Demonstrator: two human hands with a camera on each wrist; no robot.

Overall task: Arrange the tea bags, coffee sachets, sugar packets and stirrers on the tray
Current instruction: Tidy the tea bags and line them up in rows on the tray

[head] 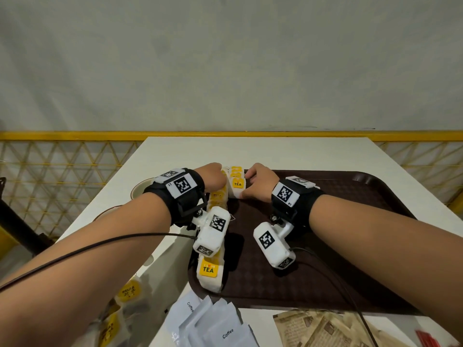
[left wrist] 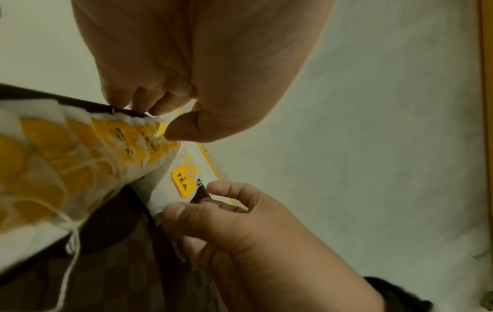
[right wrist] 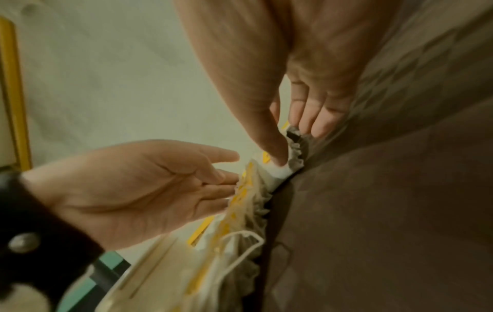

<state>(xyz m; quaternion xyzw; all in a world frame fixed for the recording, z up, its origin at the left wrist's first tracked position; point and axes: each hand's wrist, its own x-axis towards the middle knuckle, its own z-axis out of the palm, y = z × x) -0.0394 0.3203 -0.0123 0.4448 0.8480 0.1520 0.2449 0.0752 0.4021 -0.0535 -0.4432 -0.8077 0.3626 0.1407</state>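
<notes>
Right hand (head: 258,182) pinches tea bag (head: 237,184); left hand (head: 213,180) touches row.

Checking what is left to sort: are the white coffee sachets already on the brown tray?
No. The coffee sachets lie on the white table in front of the brown tray, off its near edge.

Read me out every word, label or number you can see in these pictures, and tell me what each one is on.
"TEA": yellow tag of the tea bag at the near end of the tray.
"TEA": tag of the tea bag at the far end, which the right hand pinches.
"Coffee": two white coffee sachets on the table.
"L1", "R1": wristband markers, roughly.
Round yellow tags and printed paper packets: too blurred to read.
</notes>
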